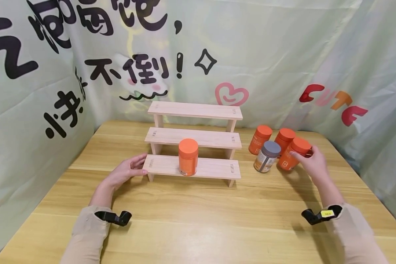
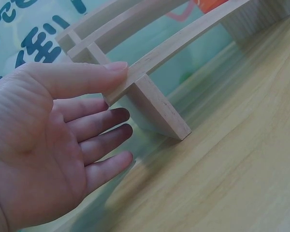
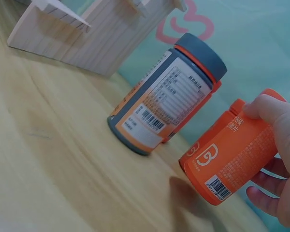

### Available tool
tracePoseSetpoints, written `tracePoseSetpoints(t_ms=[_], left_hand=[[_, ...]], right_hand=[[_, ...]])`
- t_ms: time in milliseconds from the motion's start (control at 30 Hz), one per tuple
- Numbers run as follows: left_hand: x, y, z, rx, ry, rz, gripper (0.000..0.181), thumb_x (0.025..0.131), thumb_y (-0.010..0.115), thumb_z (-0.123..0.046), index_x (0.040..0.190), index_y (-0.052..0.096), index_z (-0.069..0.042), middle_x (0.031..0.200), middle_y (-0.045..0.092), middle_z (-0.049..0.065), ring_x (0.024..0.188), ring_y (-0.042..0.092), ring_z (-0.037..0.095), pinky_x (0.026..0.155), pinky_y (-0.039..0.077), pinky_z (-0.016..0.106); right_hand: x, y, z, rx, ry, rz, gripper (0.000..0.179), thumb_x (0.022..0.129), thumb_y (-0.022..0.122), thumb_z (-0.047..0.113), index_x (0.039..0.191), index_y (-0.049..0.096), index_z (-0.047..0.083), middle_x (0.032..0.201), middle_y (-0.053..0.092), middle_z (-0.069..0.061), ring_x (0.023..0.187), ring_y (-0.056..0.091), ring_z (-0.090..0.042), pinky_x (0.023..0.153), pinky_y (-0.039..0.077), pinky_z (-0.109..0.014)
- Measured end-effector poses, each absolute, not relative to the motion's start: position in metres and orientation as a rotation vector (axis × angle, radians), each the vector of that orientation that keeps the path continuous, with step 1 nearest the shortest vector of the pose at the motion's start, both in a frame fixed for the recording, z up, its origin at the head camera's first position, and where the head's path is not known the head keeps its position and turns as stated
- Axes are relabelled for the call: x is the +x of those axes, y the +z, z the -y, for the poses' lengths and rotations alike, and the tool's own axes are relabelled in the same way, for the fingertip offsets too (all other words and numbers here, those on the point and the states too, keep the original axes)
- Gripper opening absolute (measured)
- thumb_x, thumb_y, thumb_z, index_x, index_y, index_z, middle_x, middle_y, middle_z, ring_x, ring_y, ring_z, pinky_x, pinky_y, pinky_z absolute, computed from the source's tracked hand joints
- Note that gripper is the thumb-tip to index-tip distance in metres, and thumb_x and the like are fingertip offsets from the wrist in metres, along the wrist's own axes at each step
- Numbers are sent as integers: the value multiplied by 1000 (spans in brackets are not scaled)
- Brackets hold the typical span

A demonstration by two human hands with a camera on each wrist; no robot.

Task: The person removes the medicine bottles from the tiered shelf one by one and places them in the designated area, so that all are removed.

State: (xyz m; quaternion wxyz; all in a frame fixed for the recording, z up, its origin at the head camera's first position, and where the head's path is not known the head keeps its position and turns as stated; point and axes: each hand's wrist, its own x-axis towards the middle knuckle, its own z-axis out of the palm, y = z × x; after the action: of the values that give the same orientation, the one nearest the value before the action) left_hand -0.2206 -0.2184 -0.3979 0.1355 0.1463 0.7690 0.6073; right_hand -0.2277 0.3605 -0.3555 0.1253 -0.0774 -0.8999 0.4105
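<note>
A three-step wooden display rack (image 1: 165, 167) stands on the table, with an orange supplement bottle (image 1: 188, 157) upright on its lowest step. My left hand (image 1: 130, 169) holds the left end of that step, the thumb at its front corner (image 2: 120, 87); the other fingers spread loosely past the end. On the right, my right hand (image 1: 313, 163) grips another orange bottle (image 3: 232, 159) between thumb and fingers. That bottle is tilted in the right wrist view. Beside it stands a grey-lidded bottle (image 1: 267, 157) with a white and orange label.
Two more orange bottles (image 1: 260, 139) (image 1: 285, 139) stand behind the grey-lidded one, right of the rack. A printed cloth (image 1: 277, 55) hangs behind and beside the wooden table (image 1: 198, 223). Each wrist carries a black camera mount (image 1: 113, 217).
</note>
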Motion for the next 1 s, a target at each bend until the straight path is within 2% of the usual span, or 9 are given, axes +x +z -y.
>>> tracePoseSetpoints(t_ms=[67,167,300,700,1000], left_hand=[[-220,-398,218,421,1762,-2226,78,84,65,-10,144,18,7,148,19,26,135,19,40,109,14,51],[-220,-398,218,417,1763,-2225,78,84,65,-10,144,19,7,148,19,26,135,20,41,109,14,52],[-221,-398,218,418,1766,-2220,78,84,65,-10,144,18,8,148,20,26,135,20,40,109,15,52],[-221,-400,218,412,1764,-2216,78,84,66,-11,144,18,7,148,20,25,135,21,40,109,16,51],[-221,-399,219,418,1758,-2223,78,85,65,-11,144,18,6,148,19,26,135,20,40,109,15,51]], right_hand=[[-227,-359,-361,-216,1187,2626,67,89,60,33,133,33,-10,126,44,-30,101,46,-25,72,38,-12],[-225,-363,-361,-211,1186,2635,68,89,60,34,132,33,-10,127,44,-30,104,47,-29,78,42,-19],[-223,-366,-362,-204,1175,2649,68,88,60,36,132,33,-10,127,44,-29,105,45,-33,79,42,-24],[-223,-370,-363,-202,1155,2650,67,88,61,35,131,36,-10,125,46,-29,102,46,-30,75,39,-20],[-224,-369,-361,-202,1198,2644,70,88,61,34,135,32,-9,129,43,-29,108,43,-36,91,41,-42]])
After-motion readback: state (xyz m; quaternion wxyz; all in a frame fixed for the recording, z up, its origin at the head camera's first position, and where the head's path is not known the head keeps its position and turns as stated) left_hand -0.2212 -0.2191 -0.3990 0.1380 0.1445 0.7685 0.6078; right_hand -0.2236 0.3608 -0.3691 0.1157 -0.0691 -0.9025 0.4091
